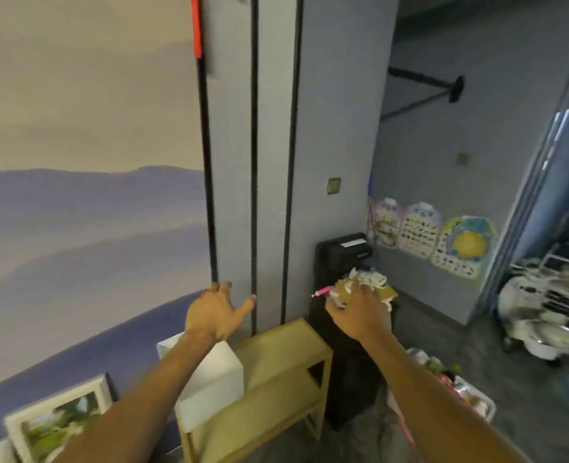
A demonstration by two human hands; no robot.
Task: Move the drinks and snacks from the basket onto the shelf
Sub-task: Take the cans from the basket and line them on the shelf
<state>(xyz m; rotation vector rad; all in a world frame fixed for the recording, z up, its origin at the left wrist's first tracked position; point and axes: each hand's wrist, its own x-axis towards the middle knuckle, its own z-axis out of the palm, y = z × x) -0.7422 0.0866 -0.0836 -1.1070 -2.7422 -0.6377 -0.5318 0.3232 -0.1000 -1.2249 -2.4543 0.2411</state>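
One snack [345,289] sits in the right hand [360,312], fingers curled around it, up at about 3 o'clock from the left hand [214,312], which is spread wide and holds nothing. It looks a light, crinkly packet, likely soft and slippery, so best gripped across its middle. Shelf [276,369] waits at 6 o'clock below; basket [450,389] lies at 4 o'clock.

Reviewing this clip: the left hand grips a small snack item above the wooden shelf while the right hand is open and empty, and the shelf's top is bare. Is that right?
The hands are swapped. In the head view the right hand grips the small snack item, which has a pink end, while the left hand is open and empty. The top of the wooden shelf is bare, as you said.
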